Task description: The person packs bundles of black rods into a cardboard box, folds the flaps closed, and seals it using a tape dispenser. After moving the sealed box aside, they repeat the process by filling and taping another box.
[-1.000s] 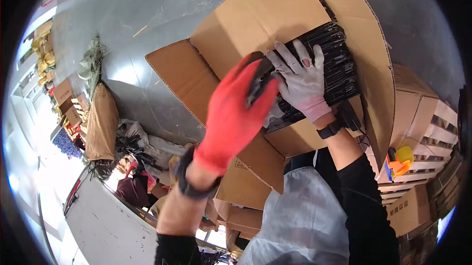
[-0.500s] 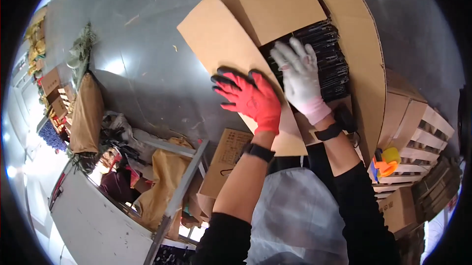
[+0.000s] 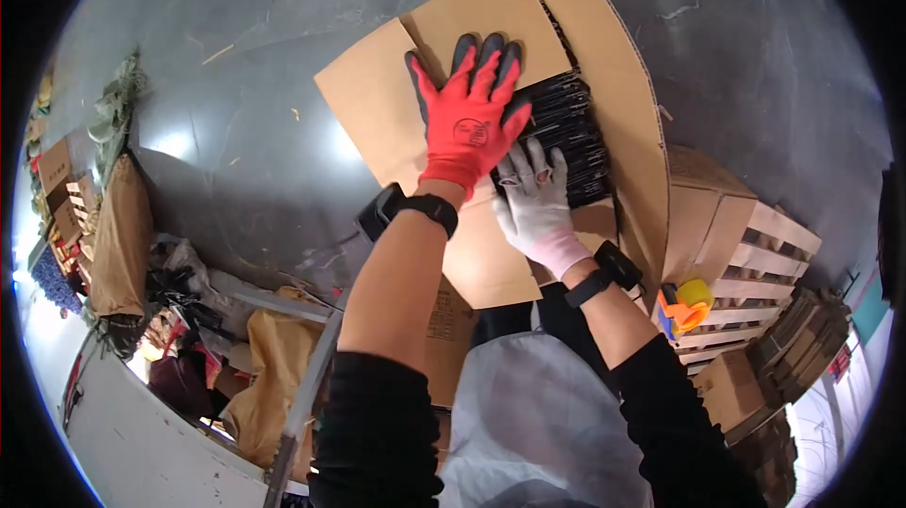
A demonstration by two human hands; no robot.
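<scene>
An open cardboard carton (image 3: 640,93) stands in front of me, packed with a stack of thin black pieces (image 3: 578,131) whose exact kind I cannot make out. My left hand (image 3: 467,121), in a red glove with black fingertips, lies flat with fingers spread across the far flap (image 3: 491,13) and the left flap (image 3: 368,102). In a whitish glove, my right hand (image 3: 538,197) rests palm down over the near part of the black stack, its fingers stretched out and holding nothing. The carton's right flap stands up and outward.
A tape dispenser (image 3: 686,306), orange and yellow, sits to the right by slatted wooden crating (image 3: 755,272) and a closed carton (image 3: 698,206). At left are a metal frame (image 3: 311,385), a brown wrapped bundle (image 3: 123,234) and piled sacking (image 3: 269,376). Grey floor (image 3: 255,46) surrounds the carton.
My left hand has slid from the left flap's near part toward the far flap. My right hand has come nearer to me over the black stack. The whole scene has shifted left in view.
</scene>
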